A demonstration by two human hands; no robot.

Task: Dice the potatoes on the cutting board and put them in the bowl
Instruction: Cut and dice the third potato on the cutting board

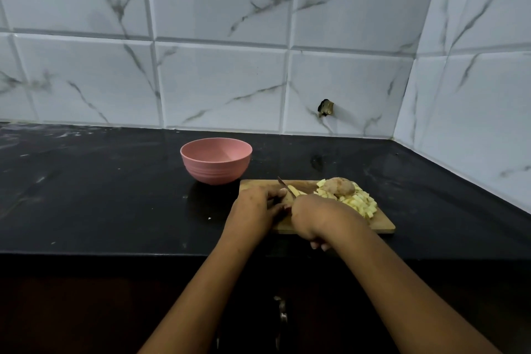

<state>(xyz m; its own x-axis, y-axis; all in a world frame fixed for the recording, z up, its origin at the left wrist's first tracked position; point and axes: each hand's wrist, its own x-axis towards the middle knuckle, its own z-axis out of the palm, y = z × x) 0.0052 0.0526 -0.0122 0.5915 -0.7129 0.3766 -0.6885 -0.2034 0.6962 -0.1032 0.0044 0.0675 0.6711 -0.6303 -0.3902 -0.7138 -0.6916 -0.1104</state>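
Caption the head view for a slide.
Left hand cuts potato with a knife on the cutting board; pink bowl empty.

One bowl (215,165), one cutting board (380,225), one knife (283,185)

Wooden cutting board (383,226) lies flat | pale potato dice (360,204) heaped at right end, skin-on potato (338,186) atop | partly cut potato (294,191) under knife (282,183) mid-board | pink bowl (216,165) upright beyond left corner
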